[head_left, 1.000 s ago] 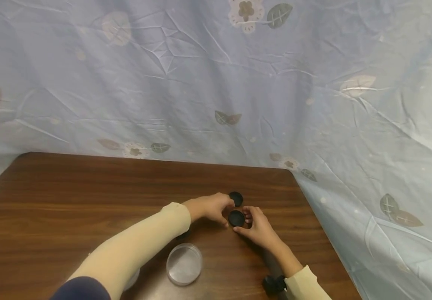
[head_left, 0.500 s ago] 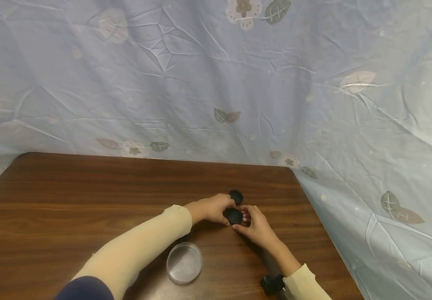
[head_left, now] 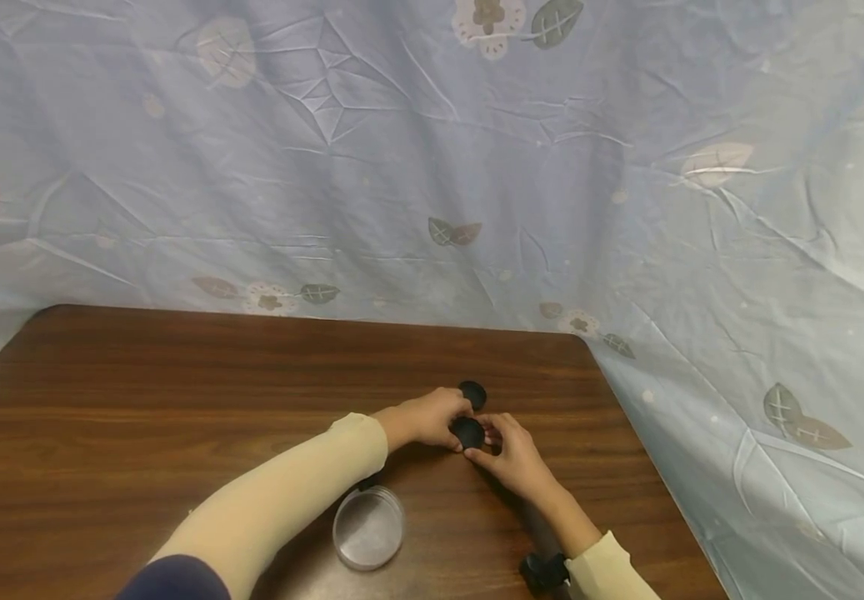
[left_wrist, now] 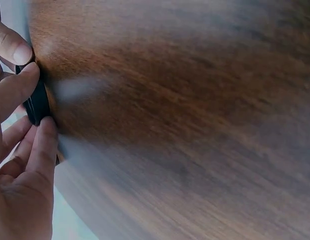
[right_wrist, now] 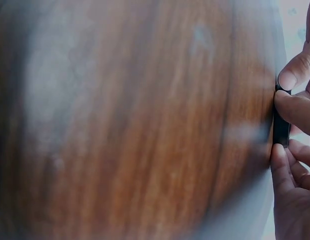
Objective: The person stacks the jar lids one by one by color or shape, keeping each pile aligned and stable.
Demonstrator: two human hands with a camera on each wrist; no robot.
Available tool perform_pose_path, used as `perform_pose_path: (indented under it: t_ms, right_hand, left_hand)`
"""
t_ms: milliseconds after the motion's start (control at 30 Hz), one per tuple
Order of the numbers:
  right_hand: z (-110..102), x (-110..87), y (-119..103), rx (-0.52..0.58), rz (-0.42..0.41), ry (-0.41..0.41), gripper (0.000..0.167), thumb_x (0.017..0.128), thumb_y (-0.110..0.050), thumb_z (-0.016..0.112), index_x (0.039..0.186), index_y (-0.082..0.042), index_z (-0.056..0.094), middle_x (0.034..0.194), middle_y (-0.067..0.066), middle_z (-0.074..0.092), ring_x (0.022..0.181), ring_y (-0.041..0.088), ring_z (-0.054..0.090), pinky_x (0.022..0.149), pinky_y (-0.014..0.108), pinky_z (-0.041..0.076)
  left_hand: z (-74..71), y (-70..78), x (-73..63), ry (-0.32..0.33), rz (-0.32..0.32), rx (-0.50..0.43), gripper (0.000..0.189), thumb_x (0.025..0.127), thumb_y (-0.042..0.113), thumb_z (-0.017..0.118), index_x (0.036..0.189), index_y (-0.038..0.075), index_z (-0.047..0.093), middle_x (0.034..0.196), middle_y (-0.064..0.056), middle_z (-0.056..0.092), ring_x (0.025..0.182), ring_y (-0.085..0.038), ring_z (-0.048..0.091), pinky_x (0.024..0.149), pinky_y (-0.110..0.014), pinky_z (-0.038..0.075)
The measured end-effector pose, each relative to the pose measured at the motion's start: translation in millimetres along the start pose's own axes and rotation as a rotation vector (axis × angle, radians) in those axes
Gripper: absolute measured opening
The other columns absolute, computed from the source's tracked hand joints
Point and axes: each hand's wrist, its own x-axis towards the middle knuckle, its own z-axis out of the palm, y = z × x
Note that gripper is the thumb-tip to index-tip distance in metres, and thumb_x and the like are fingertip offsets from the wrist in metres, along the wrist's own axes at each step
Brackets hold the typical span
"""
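Observation:
A small black round disc (head_left: pixel 467 432), its exact kind unclear, is held between my two hands near the right side of the table. My left hand (head_left: pixel 430 417) pinches its left edge. From the right, my right hand (head_left: pixel 516 458) grips the opposite edge with thumb and fingers. In the left wrist view the disc (left_wrist: pixel 39 100) appears edge-on, fingertips above and below it. The right wrist view also catches the disc (right_wrist: pixel 281 120) from the side, between fingertips. Just beyond it lies a second black disc (head_left: pixel 473 394), partly covered by my left fingers.
A clear round shallow dish (head_left: pixel 368 528) sits on the brown wooden table (head_left: pixel 214 375), nearer me. Something dark (head_left: pixel 368 482) shows beneath my left forearm, mostly hidden. A patterned curtain (head_left: pixel 372 167) hangs behind the table and along its right side.
My left fingers have closed in on the near disc, which was apart from them a second ago. The disc has shifted slightly left, and my right hand has followed it.

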Motion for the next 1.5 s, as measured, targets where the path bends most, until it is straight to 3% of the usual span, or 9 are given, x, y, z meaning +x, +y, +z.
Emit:
perform_pose_path:
  t_ms: [333, 600, 867, 1033, 1200, 1500]
  right_hand:
    - [4, -2.8, 1, 0.020, -0.042, 0.010, 0.047, 0.084, -0.011, 0.088, 0.126, -0.003, 0.069, 0.117, 0.010, 0.066, 0.108, 0.022, 0.069, 0.097, 0.031, 0.061]
    - [0, -6.3, -5, 0.009, -0.059, 0.004, 0.049, 0.084, -0.012, 0.088, 0.128, -0.003, 0.068, 0.113, 0.009, 0.066, 0.106, 0.021, 0.068, 0.095, 0.029, 0.061]
    - [-13, -15.7, -16, -0.011, -0.114, 0.038, 0.050, 0.084, -0.011, 0.087, 0.129, -0.001, 0.067, 0.113, 0.011, 0.066, 0.104, 0.023, 0.068, 0.093, 0.031, 0.062]
    - [-21, -28.3, -23, 0.000, -0.094, 0.029, 0.051, 0.084, -0.010, 0.087, 0.129, 0.000, 0.066, 0.115, 0.012, 0.065, 0.107, 0.025, 0.068, 0.096, 0.031, 0.061]
    - [-27, -45.5, -29, -0.002, -0.047, -0.006, 0.052, 0.083, -0.010, 0.088, 0.129, 0.001, 0.066, 0.115, 0.012, 0.065, 0.105, 0.023, 0.067, 0.097, 0.029, 0.060]
    - [-23, -74.3, -29, -0.007, -0.071, -0.070, 0.052, 0.084, -0.016, 0.087, 0.127, 0.004, 0.065, 0.117, 0.014, 0.067, 0.105, 0.028, 0.068, 0.090, 0.023, 0.060]
  left_hand:
    - [-0.6, 0.2, -7.7, 0.008, 0.004, -0.003, 0.046, 0.087, 0.020, 0.087, 0.127, 0.005, 0.069, 0.123, -0.009, 0.067, 0.110, -0.021, 0.066, 0.097, -0.034, 0.058]
    - [-9.7, 5.8, -11.4, 0.005, 0.034, 0.014, 0.046, 0.085, 0.018, 0.088, 0.124, 0.002, 0.071, 0.120, -0.011, 0.069, 0.106, -0.019, 0.065, 0.094, -0.031, 0.057]
    - [-20.5, 21.3, -10.8, -0.012, 0.051, 0.096, 0.046, 0.084, 0.020, 0.090, 0.123, 0.006, 0.072, 0.122, -0.006, 0.070, 0.107, -0.015, 0.066, 0.095, -0.025, 0.056]
    - [-24.6, 39.1, -16.2, -0.047, 0.033, 0.139, 0.049, 0.084, 0.023, 0.090, 0.127, 0.009, 0.071, 0.125, -0.006, 0.068, 0.109, -0.015, 0.064, 0.092, -0.025, 0.056]
    - [-18.4, 53.2, -22.7, -0.079, 0.032, 0.189, 0.047, 0.085, 0.025, 0.089, 0.125, 0.011, 0.071, 0.122, -0.003, 0.068, 0.104, -0.010, 0.061, 0.086, -0.020, 0.053]
    - [0.7, 75.1, -40.4, -0.112, 0.042, 0.265, 0.043, 0.083, 0.024, 0.090, 0.120, 0.012, 0.072, 0.113, 0.001, 0.068, 0.098, -0.006, 0.063, 0.078, -0.018, 0.052]
